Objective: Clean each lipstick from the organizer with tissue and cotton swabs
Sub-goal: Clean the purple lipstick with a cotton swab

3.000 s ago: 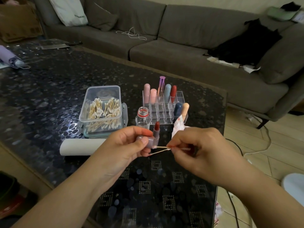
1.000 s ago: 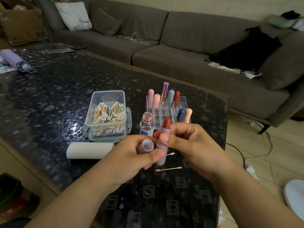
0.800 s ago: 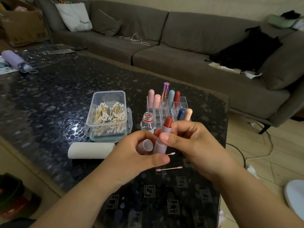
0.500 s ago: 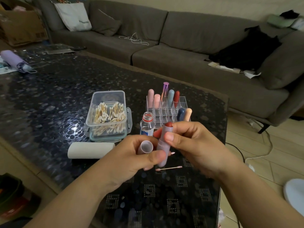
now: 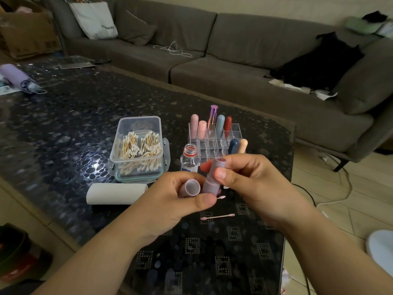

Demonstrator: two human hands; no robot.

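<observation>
My right hand [image 5: 253,184] pinches a mauve lipstick tube [image 5: 210,179] near its top, with the red stick barely showing at the rim. My left hand [image 5: 170,201] grips the tube's base and also holds its open mauve cap [image 5: 190,188]. Behind them stands the clear organizer [image 5: 234,133] with several capped lipsticks. A clear box of cotton swabs [image 5: 139,147] sits to its left, and a tissue roll [image 5: 116,193] lies in front of that box. Two used swabs [image 5: 218,216] lie on the table below my hands.
A small open bottle [image 5: 190,157] with a red neck stands between the swab box and the organizer. The dark glass table [image 5: 63,124] ends at its right edge near my right arm. A grey sofa runs along the far side. A purple umbrella [image 5: 18,78] lies far left.
The swabs left my right hand and now lie on the table. Both hands took the lipstick, and the red stick has sunk from well above the rim to nearly inside the tube.
</observation>
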